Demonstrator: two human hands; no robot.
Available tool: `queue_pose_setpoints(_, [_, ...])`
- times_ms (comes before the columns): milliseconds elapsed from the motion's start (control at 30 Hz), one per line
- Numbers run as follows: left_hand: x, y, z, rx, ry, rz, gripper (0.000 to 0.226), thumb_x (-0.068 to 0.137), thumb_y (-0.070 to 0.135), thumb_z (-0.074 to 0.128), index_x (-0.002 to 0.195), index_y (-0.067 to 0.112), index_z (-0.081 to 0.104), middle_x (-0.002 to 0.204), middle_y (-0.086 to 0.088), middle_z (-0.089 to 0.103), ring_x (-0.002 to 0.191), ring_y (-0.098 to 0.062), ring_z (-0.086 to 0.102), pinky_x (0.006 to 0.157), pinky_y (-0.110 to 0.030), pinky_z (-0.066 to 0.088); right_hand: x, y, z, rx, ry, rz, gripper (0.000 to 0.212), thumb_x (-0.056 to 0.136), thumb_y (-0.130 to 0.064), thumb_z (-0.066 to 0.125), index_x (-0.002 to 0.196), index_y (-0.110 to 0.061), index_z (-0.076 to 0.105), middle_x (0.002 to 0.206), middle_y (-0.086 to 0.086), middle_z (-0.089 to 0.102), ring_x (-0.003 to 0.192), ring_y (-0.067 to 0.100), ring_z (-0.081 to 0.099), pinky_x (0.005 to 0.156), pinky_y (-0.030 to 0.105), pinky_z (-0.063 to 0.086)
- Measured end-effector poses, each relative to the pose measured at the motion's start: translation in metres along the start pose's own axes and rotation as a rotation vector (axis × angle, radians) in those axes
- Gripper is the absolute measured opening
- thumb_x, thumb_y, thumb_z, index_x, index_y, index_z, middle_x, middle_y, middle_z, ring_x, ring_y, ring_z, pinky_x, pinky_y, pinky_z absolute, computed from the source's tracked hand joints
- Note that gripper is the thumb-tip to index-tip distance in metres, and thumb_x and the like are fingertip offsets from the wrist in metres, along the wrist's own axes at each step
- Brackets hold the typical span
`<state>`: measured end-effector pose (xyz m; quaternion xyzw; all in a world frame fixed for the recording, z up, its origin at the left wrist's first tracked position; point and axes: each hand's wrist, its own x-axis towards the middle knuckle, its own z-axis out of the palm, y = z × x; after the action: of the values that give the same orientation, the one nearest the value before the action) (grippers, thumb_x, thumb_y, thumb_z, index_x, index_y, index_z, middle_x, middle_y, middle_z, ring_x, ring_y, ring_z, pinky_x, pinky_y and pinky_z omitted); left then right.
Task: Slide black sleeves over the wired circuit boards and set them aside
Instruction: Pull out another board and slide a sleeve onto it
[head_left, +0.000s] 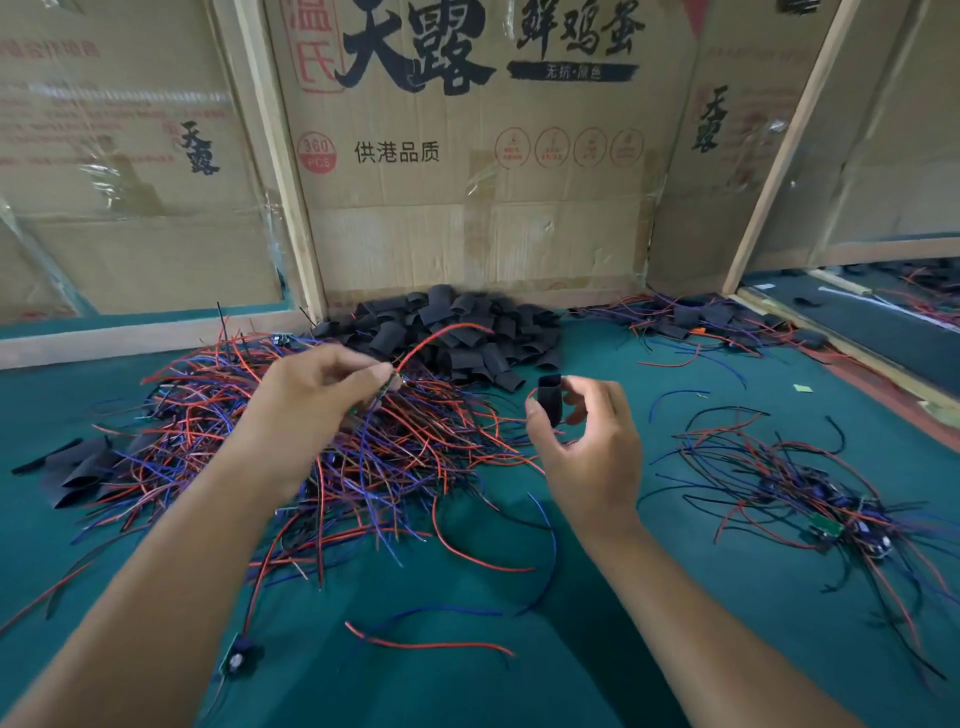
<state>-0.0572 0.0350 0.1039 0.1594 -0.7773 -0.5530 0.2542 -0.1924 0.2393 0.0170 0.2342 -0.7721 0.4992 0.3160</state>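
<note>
Head view shows the left hand (317, 400) near frame center pinching a small wired circuit board (387, 391) between thumb and fingertips, its red wire (441, 335) arching up and to the right. Just right of center, the right hand (582, 441) holds one black sleeve (549, 397) upright between thumb and fingers, its open mouth facing up. Board and sleeve are near each other but apart; nothing is threaded yet.

Below the left hand, the big tangle of red, blue and black wires (311, 452) covers the green surface (467, 675). The held board looks close above that tangle, so its trailing leads may well snag neighbours and drag extra boards up as it moves toward the sleeve. The sleeve's mouth looks narrow and soft; squeezing it too hard would likely flatten the opening and make the board or a loose wire end catch on the rim. Wires feeding in unevenly could bunch inside.

The pile of spare sleeves (447, 332) sits upper center against the cardboard wall (467, 208); sleeved pieces (691, 317) lie at upper right.
</note>
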Motion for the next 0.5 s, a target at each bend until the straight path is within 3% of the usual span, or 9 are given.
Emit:
queue_pose_setpoints(100, [-0.021,-0.002,0.014,-0.408,-0.027,-0.163,0.022,0.078,0.025,0.069,0.093,0.010,0.062,0.073,0.004,0.071,0.063,-0.008,0.048,0.064,-0.025,0.036,0.002,0.002,-0.002,-0.016,0.021,-0.014,0.037,0.085,-0.042,0.066,0.106,-0.013,0.064,0.095,-0.002,0.058,0.078,0.014,0.058,0.066,0.015,0.038])
queue_pose_setpoints(200, [-0.030,-0.012,0.029,-0.464,-0.085,-0.232,0.023,0.077,0.023,0.066,0.096,0.011,0.064,0.079,0.002,0.072,0.069,-0.009,0.045,0.063,-0.025,0.032,0.003,0.005,-0.003,-0.030,0.026,-0.005,0.034,0.084,-0.035,0.073,0.106,-0.010,0.065,0.095,0.000,0.060,0.080,0.018,0.061,0.067,0.015,0.037])
queue_pose_setpoints(300, [-0.033,-0.023,0.036,-0.590,-0.163,-0.328,0.023,0.079,0.019,0.064,0.097,0.006,0.070,0.081,-0.002,0.073,0.054,-0.005,0.042,0.050,-0.016,0.038,0.004,0.005,-0.004,-0.025,0.027,0.015,0.035,0.084,-0.037,0.071,0.106,-0.010,0.065,0.095,0.000,0.060,0.079,0.018,0.061,0.067,0.018,0.038])
queue_pose_setpoints(400, [-0.036,-0.031,0.040,-0.644,-0.209,-0.469,0.018,0.079,0.020,0.065,0.085,0.009,0.078,0.088,-0.007,0.074,0.047,-0.002,0.041,0.045,-0.013,0.037,0.006,0.005,-0.005,-0.027,0.041,0.035,0.033,0.084,-0.033,0.074,0.105,-0.010,0.065,0.095,0.000,0.060,0.077,0.017,0.060,0.067,0.016,0.036])
queue_pose_setpoints(500, [-0.037,-0.033,0.043,-0.742,-0.220,-0.526,0.012,0.076,0.024,0.068,0.068,0.015,0.069,0.078,-0.008,0.061,0.044,-0.001,0.046,0.042,-0.013,0.038,0.007,0.006,-0.006,-0.033,0.049,0.042,0.032,0.083,-0.028,0.078,0.105,-0.010,0.065,0.095,0.001,0.061,0.074,0.016,0.059,0.066,0.016,0.035])
